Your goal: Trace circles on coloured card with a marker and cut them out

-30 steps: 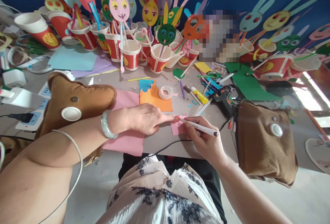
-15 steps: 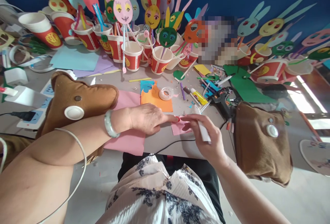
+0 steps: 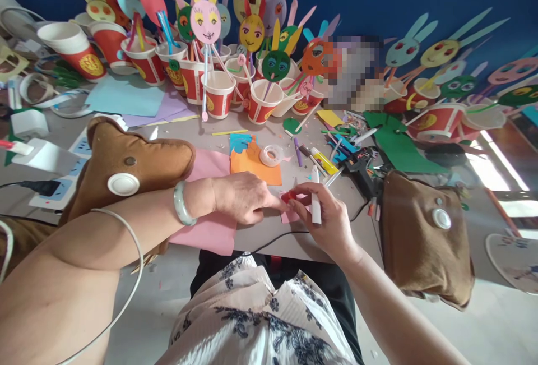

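Observation:
A white marker-like pen (image 3: 316, 208) is held in my right hand (image 3: 330, 219), its narrow end pointing away from me. The thumb and index fingertips of that hand meet at a small red piece (image 3: 288, 196). My left hand (image 3: 241, 195) comes in from the left with its index finger stretched out to the same red piece, and its other fingers are curled. Under the fingertips lies a small pink paper (image 3: 287, 217), mostly covered by my right hand. Just beyond are an orange paper (image 3: 256, 170) and a roll of clear tape (image 3: 271, 155).
Paper cups (image 3: 218, 95) with paper rabbit faces on straws line the back. A black glue gun (image 3: 361, 171) and several pens lie right of my hands. Brown cushions flank the workspace, one left (image 3: 147, 155), one right (image 3: 420, 230). A black cable (image 3: 273, 239) crosses the front.
My right hand has shifted slightly left and closed its fingertips at the red piece. The pen has turned more upright. My left hand has hardly moved.

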`<state>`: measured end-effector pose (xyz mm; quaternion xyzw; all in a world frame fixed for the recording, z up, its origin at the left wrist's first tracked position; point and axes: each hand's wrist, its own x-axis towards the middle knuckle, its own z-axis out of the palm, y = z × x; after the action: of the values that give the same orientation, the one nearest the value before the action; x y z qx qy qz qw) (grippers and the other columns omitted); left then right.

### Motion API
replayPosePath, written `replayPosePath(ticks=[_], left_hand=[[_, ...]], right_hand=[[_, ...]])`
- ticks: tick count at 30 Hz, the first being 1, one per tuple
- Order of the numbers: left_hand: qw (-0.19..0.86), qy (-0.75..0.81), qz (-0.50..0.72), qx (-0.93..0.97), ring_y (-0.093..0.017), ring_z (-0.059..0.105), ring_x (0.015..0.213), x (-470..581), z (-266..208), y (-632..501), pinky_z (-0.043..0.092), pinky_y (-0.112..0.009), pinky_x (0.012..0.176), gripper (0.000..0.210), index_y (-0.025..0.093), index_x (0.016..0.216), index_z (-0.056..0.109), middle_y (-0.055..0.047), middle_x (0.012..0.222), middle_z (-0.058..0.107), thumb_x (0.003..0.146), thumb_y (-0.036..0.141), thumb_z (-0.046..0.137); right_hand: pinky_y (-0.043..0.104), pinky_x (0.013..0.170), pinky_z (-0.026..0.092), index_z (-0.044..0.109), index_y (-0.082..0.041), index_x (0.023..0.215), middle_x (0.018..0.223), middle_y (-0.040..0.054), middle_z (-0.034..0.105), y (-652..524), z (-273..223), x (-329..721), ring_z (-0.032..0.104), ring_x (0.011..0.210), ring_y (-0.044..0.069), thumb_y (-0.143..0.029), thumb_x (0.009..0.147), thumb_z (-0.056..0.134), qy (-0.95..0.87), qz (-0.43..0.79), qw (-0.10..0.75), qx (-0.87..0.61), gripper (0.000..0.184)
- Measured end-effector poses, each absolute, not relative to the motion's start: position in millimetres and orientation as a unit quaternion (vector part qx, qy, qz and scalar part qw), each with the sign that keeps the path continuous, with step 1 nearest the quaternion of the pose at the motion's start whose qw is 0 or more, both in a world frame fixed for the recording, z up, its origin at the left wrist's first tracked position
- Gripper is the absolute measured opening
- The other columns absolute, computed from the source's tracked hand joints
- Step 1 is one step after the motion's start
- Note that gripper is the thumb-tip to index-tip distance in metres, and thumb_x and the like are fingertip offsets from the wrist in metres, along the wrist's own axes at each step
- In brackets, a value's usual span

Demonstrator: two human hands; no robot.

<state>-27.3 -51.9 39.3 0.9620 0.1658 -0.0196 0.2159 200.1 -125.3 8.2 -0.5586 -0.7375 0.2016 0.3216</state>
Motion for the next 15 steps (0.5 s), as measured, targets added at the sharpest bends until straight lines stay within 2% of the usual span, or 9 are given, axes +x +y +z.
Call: replayPosePath(ticks=[7,10,15], left_hand=[[0.192,0.153,-0.079,0.966,-0.019,0.065,0.072,-23.9,40.9,-53.3,0.036,-0.030,0.059,0.051,0.027,0.135,0.066,-0.003,0.089,0.078,0.087,0.014,0.055],[0.197,0.158,-0.086,0.964,-0.018,0.065,0.072,-24.8,42.2,-53.0,0.036,-0.029,0.059,0.049,0.026,0.132,0.067,-0.002,0.088,0.077,0.087,0.013,0.055],[0.201,0.157,-0.088,0.963,-0.020,0.068,0.081,-25.2,39.6,-51.9,0.039,-0.029,0.063,0.054,0.027,0.140,0.062,-0.003,0.095,0.078,0.088,0.013,0.054]], right_hand=[[0.032,0.065,0.060,0.057,-0.023,0.108,0.093,0.0040,0.076,-125.3,7.7,210.7,0.075,0.068,0.018,-0.034,0.093,0.070,-0.681,0.267,0.374,-0.570,0.023],[0.032,0.064,0.060,0.059,-0.023,0.109,0.096,0.0050,0.076,-125.8,8.6,218.7,0.075,0.068,0.018,-0.035,0.091,0.072,-0.684,0.245,0.376,-0.574,0.025],[0.031,0.067,0.059,0.062,-0.023,0.110,0.099,0.0058,0.078,-127.8,9.7,225.3,0.075,0.072,0.018,-0.030,0.091,0.073,-0.713,0.184,0.375,-0.563,0.023]])
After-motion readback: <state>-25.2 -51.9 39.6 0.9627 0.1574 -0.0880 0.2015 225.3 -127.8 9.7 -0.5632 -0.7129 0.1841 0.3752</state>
